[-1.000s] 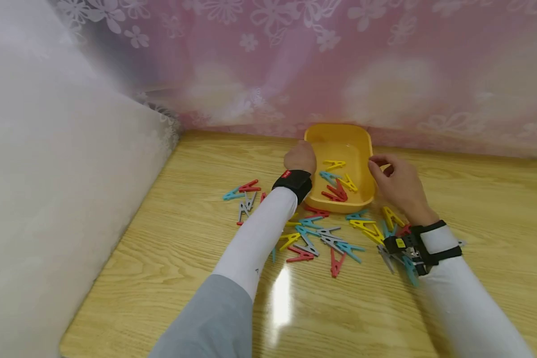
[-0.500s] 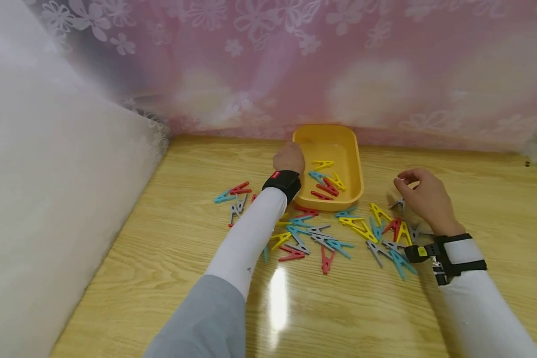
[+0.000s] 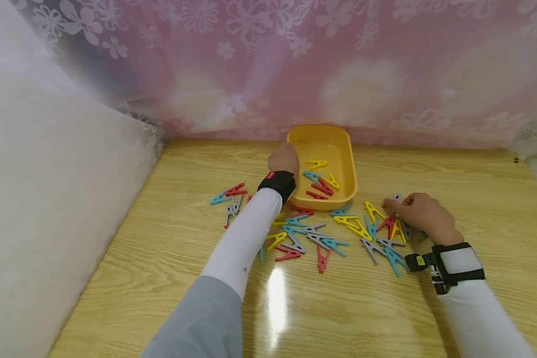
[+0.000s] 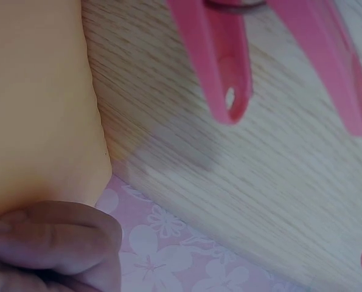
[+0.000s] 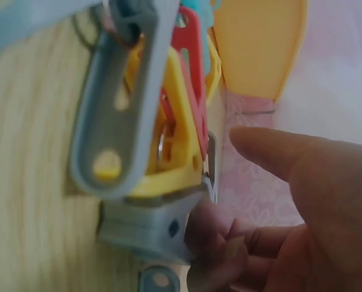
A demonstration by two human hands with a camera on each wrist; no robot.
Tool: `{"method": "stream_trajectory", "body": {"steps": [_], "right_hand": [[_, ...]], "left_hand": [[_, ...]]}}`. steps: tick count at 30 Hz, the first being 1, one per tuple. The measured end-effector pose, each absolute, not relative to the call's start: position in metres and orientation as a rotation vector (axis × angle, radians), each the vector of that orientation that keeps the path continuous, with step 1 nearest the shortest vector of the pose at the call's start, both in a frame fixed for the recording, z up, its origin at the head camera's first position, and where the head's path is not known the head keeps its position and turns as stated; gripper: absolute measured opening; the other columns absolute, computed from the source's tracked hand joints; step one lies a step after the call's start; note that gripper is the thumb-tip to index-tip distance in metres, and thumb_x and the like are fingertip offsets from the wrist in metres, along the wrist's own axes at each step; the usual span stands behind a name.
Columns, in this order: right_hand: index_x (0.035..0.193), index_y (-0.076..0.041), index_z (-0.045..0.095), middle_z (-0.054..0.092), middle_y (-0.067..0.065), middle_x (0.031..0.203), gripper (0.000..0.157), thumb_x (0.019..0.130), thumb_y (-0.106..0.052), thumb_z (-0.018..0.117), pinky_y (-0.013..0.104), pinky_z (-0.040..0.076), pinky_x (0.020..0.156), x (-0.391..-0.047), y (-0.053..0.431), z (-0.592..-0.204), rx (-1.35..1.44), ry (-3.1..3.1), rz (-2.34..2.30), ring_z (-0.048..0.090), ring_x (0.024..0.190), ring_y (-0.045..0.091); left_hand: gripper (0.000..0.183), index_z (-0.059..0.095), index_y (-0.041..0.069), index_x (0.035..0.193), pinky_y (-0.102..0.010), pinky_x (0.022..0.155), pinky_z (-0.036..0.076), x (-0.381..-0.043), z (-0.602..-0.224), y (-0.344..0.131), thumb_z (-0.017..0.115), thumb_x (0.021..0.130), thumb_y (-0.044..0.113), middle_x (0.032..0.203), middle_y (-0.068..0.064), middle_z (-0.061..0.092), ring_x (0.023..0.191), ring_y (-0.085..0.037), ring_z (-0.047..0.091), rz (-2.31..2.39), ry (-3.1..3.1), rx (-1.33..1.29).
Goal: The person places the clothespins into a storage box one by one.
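Observation:
My left hand (image 3: 283, 159) grips the left side of a yellow plastic basin (image 3: 353, 174); its curled fingers (image 4: 53, 237) lie against the basin's wall (image 4: 34, 109) in the left wrist view. Inside the basin are several clothespins, yellow (image 3: 317, 164), blue (image 3: 314, 176) and red (image 3: 323, 186). My right hand (image 3: 422, 214) is over the right-hand cluster of clothespins. In the right wrist view its thumb (image 5: 260, 146) stands apart from the other fingers, which reach a grey clothespin (image 5: 147, 225). A yellow clothespin (image 5: 187, 134) and a red one (image 5: 193, 67) lie beside it.
Several loose clothespins lie on the wooden table (image 3: 340, 308) in front of the basin, among them a red one (image 3: 323, 259). A smaller group with a blue clothespin (image 3: 219, 199) is at the left. A pink flowered cloth (image 3: 250, 99) hangs behind the basin.
My right hand has moved from the basin's right rim, to the right and down, to the clothespins there. The left hand still holds the basin. The head view has shifted slightly.

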State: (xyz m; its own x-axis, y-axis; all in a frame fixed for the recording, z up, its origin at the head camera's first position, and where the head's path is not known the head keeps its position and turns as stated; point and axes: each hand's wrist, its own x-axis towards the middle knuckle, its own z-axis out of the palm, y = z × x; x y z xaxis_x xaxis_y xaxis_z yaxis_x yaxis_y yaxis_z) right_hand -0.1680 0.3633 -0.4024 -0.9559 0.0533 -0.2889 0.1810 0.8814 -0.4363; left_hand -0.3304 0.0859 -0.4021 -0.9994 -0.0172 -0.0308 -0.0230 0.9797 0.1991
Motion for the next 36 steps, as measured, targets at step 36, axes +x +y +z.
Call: {"method": "stream_trajectory", "body": {"steps": [36], "right_hand": [[0.125,0.004,0.052,0.057,0.023,0.111,0.064,0.094,-0.052,0.05,0.038,0.042,0.064,-0.2,0.305,-0.375,0.09,3.066,-1.034,0.056,0.089,0.035]], "left_hand": [[0.031,0.056,0.009,0.122,-0.029,0.061,0.053,-0.327,-0.396,0.086,0.045,0.102,0.029,0.092,-0.002,0.068,0.078,-0.015,0.066,0.315,3.086,-0.085]]}}
